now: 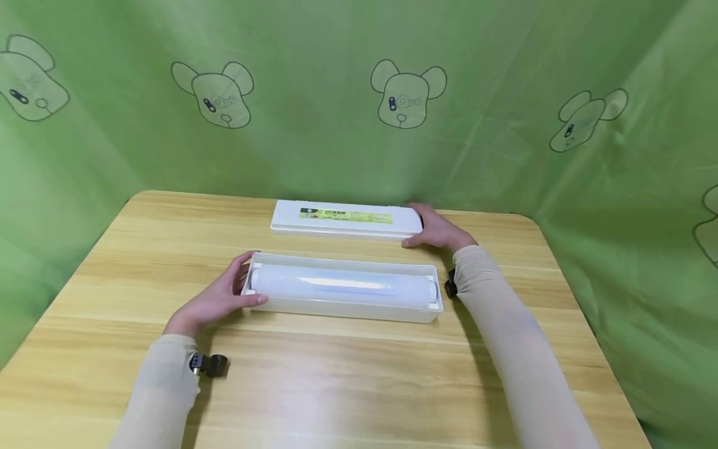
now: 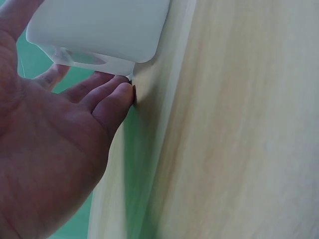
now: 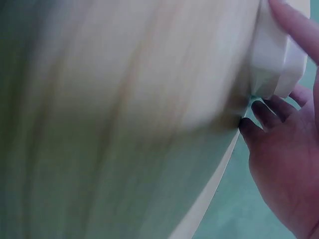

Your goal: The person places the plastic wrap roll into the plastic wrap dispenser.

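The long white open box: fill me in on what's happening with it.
A person's left hand grips one end of the long white open plastic box, which holds a white cylindrical roll. Their right hand grips the right end of a long, flat white plastic piece with a yellow-green label, perhaps the lid. It is apart from the box, nearer the far edge of the light wood-grain table.

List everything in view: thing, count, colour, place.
Smooth wood-grain table: 1, light brown, foreground
Fabric backdrop: 1, green, behind, beside table
Printed animal outlines: 5, dark, on backdrop
Long open plastic box: 1, white, on table
Cylindrical roll: 1, whitish, inside box
Long plastic lid: 1, white, beyond box
Printed label: 1, yellow-green, on lid
Left hand: 1, bare, gripping box's left end
Right hand: 1, bare, gripping lid's right end
Sleeves: 2, pale beige, on arms
Wrist devices: 2, black, at cuffs
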`<state>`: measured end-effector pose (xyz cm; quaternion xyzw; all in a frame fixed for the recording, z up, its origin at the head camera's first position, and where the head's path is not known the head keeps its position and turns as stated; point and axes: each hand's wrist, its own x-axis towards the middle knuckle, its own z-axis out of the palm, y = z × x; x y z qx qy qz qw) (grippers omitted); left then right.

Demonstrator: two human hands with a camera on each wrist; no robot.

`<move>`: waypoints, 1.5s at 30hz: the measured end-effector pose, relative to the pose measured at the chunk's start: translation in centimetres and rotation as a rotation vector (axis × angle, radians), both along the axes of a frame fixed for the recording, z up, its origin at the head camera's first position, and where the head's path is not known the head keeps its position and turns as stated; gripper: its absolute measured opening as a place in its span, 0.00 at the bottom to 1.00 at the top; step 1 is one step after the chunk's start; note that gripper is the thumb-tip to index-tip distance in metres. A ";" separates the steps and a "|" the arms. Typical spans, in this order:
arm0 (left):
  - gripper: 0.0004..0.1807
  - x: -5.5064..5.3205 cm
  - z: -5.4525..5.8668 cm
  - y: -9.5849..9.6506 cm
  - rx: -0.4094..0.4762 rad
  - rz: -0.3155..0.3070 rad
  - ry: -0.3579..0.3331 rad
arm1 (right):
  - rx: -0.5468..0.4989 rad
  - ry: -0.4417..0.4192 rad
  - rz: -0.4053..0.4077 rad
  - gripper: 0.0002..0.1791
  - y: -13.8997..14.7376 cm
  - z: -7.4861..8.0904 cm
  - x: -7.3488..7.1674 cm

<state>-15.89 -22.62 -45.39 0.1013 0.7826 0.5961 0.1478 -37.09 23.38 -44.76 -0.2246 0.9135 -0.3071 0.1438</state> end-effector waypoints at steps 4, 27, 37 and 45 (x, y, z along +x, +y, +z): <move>0.51 0.0 0.0 0.1 -0.006 0.001 -0.001 | 0.026 0.018 -0.007 0.57 0.0 -0.1 -0.1; 0.52 0.1 0.1 0.2 -0.018 0.001 0.001 | -0.134 0.002 -0.123 0.54 -0.2 1.2 1.5; 0.52 0.2 0.2 0.1 -0.022 0.004 -0.010 | -0.217 -0.044 -0.155 0.53 0.3 2.1 3.0; 0.53 0.1 0.2 0.0 -0.030 0.005 -0.004 | -0.259 -0.060 -0.152 0.54 0.6 3.1 3.9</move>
